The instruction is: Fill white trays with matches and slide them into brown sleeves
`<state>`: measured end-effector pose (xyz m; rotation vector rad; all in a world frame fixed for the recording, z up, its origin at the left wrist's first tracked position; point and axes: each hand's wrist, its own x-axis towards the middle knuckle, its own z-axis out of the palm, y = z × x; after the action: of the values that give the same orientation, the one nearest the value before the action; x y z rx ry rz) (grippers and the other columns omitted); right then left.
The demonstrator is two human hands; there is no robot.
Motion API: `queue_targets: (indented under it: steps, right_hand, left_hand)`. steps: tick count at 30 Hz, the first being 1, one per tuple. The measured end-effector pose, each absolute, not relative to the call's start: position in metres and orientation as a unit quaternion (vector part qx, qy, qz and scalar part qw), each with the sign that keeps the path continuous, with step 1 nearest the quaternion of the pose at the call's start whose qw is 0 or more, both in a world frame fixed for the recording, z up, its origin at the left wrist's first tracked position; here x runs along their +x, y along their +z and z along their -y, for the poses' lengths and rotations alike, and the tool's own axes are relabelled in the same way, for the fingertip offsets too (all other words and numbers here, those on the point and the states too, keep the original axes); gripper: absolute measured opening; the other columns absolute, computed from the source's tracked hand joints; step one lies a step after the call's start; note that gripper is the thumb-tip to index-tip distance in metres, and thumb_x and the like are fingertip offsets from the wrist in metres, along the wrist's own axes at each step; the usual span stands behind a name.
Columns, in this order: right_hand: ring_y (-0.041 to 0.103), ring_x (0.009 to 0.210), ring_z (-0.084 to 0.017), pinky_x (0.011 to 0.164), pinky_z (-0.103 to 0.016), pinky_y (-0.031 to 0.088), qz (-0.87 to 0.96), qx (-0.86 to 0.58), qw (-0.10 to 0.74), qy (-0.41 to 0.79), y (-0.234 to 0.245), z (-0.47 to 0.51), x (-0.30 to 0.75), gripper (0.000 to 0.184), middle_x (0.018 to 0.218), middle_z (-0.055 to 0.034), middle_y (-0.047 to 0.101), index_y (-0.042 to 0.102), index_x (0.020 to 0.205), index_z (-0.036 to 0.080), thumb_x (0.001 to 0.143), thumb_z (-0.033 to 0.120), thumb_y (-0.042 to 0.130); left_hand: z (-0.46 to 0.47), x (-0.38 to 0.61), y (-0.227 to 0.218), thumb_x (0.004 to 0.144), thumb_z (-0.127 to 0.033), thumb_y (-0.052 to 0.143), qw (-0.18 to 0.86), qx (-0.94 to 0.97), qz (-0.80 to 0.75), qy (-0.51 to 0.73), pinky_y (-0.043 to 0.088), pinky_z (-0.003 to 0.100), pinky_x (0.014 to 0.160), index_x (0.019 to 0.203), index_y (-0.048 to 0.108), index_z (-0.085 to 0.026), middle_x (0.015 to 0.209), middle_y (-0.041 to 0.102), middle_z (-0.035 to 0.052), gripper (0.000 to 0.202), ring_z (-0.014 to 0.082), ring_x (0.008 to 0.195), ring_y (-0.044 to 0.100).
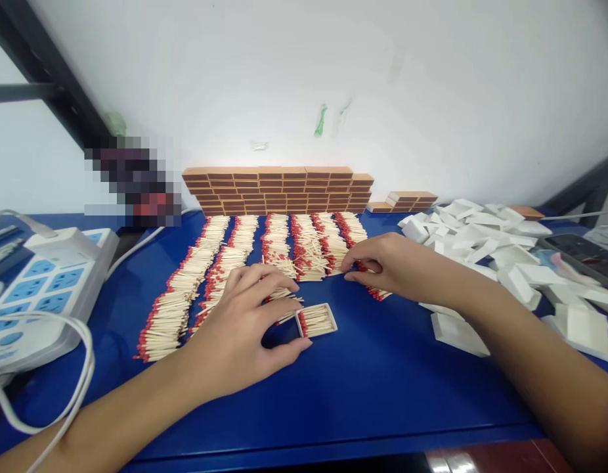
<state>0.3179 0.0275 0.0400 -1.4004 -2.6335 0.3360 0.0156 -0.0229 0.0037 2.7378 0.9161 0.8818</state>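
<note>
A small white matchbox tray [334, 315], filled with red-headed matches [318, 320], lies on the blue tabletop. My left hand [245, 322] has its thumb and index finger at opposite long sides of the tray's left end, with the other fingers arched over loose matches. Further right, my right hand [390, 266] is closed in a pinch at the near end of the match rows, matches at its fingertips; how many it holds is hidden. Several long rows of matches [173, 302] run from the back toward the front, partly covered by both hands.
Brown-sided matchboxes [284, 190] are stacked against the white wall [407, 79], with a few more [412, 199] to the right. Empty white trays [481, 230] form a pile at right, beside a dark phone [587, 256]. At left sits a power strip [48, 295] with a white cable [82, 394].
</note>
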Motion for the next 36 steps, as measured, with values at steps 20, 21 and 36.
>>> queue_targets:
  steps: [20,21,36]
  right_hand:
    - [0.051,0.056,-0.014,0.059,-0.028,0.034,0.868,-0.479,0.067,0.116,0.0355,-0.0270,0.3145,0.016,0.062,0.0021,0.060,0.078,0.097,0.022,0.096,0.024,0.062]
    - [0.050,0.056,-0.014,0.059,-0.028,0.034,0.867,-0.479,0.066,0.118,0.0350,-0.0272,0.3148,0.016,0.061,0.0023,0.059,0.078,0.096,0.022,0.096,0.023,0.062]
    - [0.049,0.056,-0.014,0.060,-0.029,0.033,0.875,-0.471,0.053,0.098,0.0337,-0.0280,0.3131,0.017,0.062,0.0022,0.059,0.073,0.085,0.021,0.097,0.024,0.061]
  left_hand:
    - [0.0228,0.0150,0.0033,0.093,-0.033,0.081,0.064,0.905,-0.302,0.292,0.045,0.055,0.108,0.107,0.076,-0.022,0.123,0.074,0.0082,0.019,0.0321,0.125,0.060]
    - [0.0225,0.0151,0.0031,0.093,-0.033,0.081,0.065,0.905,-0.302,0.292,0.045,0.055,0.108,0.107,0.076,-0.022,0.123,0.074,0.0082,0.020,0.0321,0.125,0.060]
    - [0.0216,0.0143,0.0021,0.092,-0.034,0.082,0.061,0.907,-0.302,0.287,0.045,0.054,0.109,0.109,0.076,-0.022,0.125,0.074,0.0077,0.021,0.0315,0.126,0.060]
